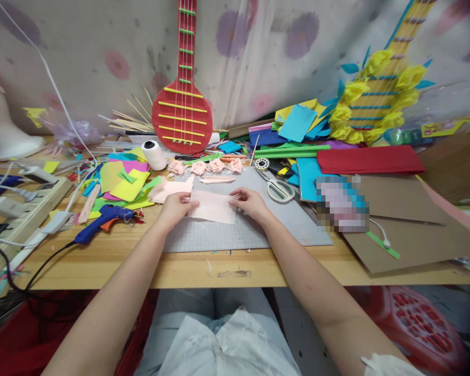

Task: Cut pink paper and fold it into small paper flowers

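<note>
At mid-frame, the left hand (175,205) and right hand (251,201) each pinch an end of a soft pale-pink paper rectangle (212,207) — flat on the grey gridded cutting mat (258,232). Beyond it — four crinkled pink paper roses (206,166); a blue glue gun (102,219) lies left.

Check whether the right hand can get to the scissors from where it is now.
Probably yes. The right hand rests on the pink sheet, and the scissors lie just beyond it on the grey mat, with nothing between. The hand would have to let go of the sheet first.
</note>
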Action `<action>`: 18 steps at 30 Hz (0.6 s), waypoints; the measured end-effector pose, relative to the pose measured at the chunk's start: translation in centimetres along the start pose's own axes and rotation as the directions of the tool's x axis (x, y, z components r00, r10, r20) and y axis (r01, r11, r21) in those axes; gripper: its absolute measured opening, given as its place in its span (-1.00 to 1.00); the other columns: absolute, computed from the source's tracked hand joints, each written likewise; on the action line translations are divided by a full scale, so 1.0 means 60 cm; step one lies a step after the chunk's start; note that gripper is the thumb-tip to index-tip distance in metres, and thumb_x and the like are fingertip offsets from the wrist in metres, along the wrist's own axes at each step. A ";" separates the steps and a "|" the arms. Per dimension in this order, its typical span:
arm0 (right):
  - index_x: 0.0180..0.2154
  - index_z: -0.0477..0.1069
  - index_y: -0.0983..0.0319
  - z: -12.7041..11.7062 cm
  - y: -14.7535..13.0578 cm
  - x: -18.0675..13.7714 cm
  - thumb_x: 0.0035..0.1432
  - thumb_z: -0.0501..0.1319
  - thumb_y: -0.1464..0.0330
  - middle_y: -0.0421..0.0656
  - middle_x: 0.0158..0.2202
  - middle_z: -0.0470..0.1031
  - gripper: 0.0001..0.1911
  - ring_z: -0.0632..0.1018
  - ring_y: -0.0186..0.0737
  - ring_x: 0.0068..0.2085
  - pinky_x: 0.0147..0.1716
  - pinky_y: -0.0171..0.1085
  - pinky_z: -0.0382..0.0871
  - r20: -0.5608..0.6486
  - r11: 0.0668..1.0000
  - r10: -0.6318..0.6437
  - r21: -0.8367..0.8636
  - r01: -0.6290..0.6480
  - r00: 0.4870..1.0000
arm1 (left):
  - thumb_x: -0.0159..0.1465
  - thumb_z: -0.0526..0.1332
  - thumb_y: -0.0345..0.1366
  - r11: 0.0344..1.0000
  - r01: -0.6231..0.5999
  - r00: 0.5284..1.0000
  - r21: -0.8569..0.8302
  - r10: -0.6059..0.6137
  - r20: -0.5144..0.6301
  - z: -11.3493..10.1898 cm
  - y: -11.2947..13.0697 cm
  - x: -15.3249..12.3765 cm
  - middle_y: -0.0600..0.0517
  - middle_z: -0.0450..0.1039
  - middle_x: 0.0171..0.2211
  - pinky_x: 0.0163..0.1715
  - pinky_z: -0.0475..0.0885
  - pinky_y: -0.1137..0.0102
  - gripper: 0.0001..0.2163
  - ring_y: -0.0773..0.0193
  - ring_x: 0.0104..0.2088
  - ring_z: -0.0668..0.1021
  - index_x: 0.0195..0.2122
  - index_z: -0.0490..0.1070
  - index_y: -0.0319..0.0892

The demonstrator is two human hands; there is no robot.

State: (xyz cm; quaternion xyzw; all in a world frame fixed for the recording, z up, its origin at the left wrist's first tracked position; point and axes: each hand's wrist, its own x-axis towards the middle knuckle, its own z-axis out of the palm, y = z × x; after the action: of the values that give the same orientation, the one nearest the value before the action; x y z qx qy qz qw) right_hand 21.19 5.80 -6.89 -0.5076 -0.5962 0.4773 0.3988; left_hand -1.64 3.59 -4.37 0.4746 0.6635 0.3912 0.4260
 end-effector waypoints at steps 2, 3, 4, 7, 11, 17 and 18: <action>-0.36 0.39 0.26 0.000 0.001 0.000 -0.22 0.29 0.32 -0.31 -0.60 0.34 -0.72 0.28 -0.46 -0.60 -0.62 -0.43 0.11 -0.016 0.999 0.016 -0.035 -0.017 1.000 | -0.19 0.36 -0.26 1.000 -0.005 1.000 0.014 0.005 0.011 -0.001 -0.005 0.003 0.01 0.49 -0.46 -0.57 0.35 0.50 -0.49 0.35 -0.53 0.47 -0.16 0.43 -0.31; -0.36 0.40 0.26 -0.001 0.001 0.000 -0.22 0.29 0.31 -0.30 -0.60 0.34 -0.72 0.28 -0.46 -0.61 -0.62 -0.43 0.11 -0.025 0.998 0.016 -0.058 -0.017 1.000 | -0.13 0.33 -0.25 1.000 -0.012 1.000 0.023 0.011 0.023 -0.003 -0.007 0.005 0.01 0.49 -0.45 -0.56 0.36 0.48 -0.50 0.35 -0.53 0.47 -0.12 0.42 -0.32; -0.37 0.40 0.26 -0.002 0.002 0.001 -0.22 0.29 0.30 -0.30 -0.60 0.34 -0.72 0.28 -0.46 -0.60 -0.61 -0.42 0.11 -0.037 0.996 0.011 -0.084 -0.014 0.999 | -0.08 0.30 -0.24 0.999 -0.023 0.999 0.042 0.022 0.033 -0.005 -0.010 0.007 0.00 0.50 -0.44 -0.56 0.37 0.46 -0.51 0.34 -0.54 0.47 -0.09 0.40 -0.32; -0.38 0.41 0.25 -0.009 0.003 0.004 -0.20 0.29 0.30 -0.29 -0.59 0.35 -0.74 0.31 -0.43 -0.58 -0.58 -0.41 0.14 -0.085 0.986 0.001 -0.165 -0.016 0.996 | 0.01 0.23 -0.20 0.975 -0.072 0.997 0.209 0.078 -0.019 -0.023 -0.010 0.017 -0.02 0.51 -0.42 -0.51 0.40 0.42 -0.53 0.29 -0.52 0.49 -0.04 0.38 -0.30; -0.36 0.42 0.24 -0.028 0.004 0.008 -0.17 0.28 0.34 -0.28 -0.55 0.38 -0.77 0.36 -0.40 -0.52 -0.52 -0.38 0.18 -0.126 0.945 -0.023 -0.326 -0.019 0.992 | 0.08 0.17 -0.20 0.844 -0.081 0.962 0.530 0.206 -0.181 -0.071 0.011 0.030 -0.10 0.52 -0.26 -0.29 0.42 0.31 -0.57 0.17 -0.33 0.54 -0.03 0.37 -0.27; -0.27 0.43 0.23 -0.049 -0.001 0.012 -0.12 0.26 0.37 -0.17 -0.37 0.46 -0.74 0.44 -0.25 -0.33 -0.30 -0.26 0.28 -0.111 0.806 -0.126 -0.591 0.036 0.986 | 0.15 0.05 -0.40 0.592 -0.133 0.834 0.795 0.500 -0.232 -0.093 0.040 0.019 -0.19 0.34 0.01 -0.07 0.30 0.07 -0.56 -0.05 -0.01 0.40 0.10 0.21 -0.22; -0.23 0.42 0.23 -0.050 -0.004 0.011 -0.12 0.26 0.36 -0.13 -0.28 0.46 -0.69 0.43 -0.20 -0.24 -0.22 -0.22 0.27 -0.121 0.770 -0.199 -0.633 0.079 0.972 | 0.15 0.05 -0.41 0.555 -0.200 0.775 0.808 0.593 -0.216 -0.084 0.041 0.013 -0.20 0.24 0.09 0.00 0.26 0.08 -0.54 -0.04 0.06 0.33 0.12 0.19 -0.22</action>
State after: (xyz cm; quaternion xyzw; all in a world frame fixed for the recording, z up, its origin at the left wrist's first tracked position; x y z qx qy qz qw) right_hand 23.91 6.93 -6.01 -0.6061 -0.7178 0.1740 0.2951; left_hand -5.80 4.36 -0.60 0.6382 0.7147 0.2736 -0.0838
